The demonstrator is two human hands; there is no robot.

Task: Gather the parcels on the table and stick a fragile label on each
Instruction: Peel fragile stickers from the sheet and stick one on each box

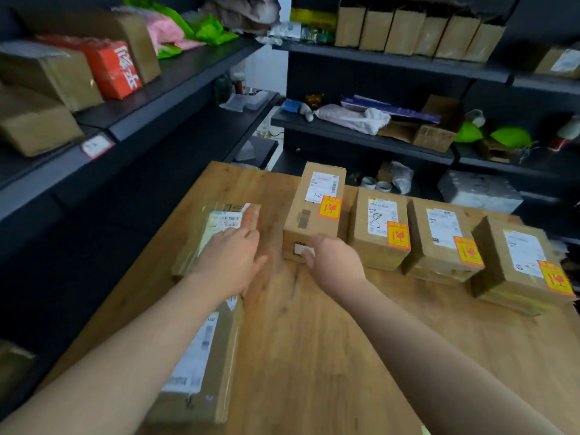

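Parcel (219, 221) lies under left hand (229, 255), grip spread flat; right hand (332, 262) touches labelled box (314, 215), grip unclear.

Left hand (230, 259): palm down, fingers straight and together, reaching forward.
Right hand (334, 262): palm down, fingers slightly bent, near the other hand.
Forearms (131, 350): bare, both stretched forward.

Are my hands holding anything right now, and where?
Left hand lies flat atop the flat parcel, no grip. Right hand touches the near end of the labelled box; grip unclear.
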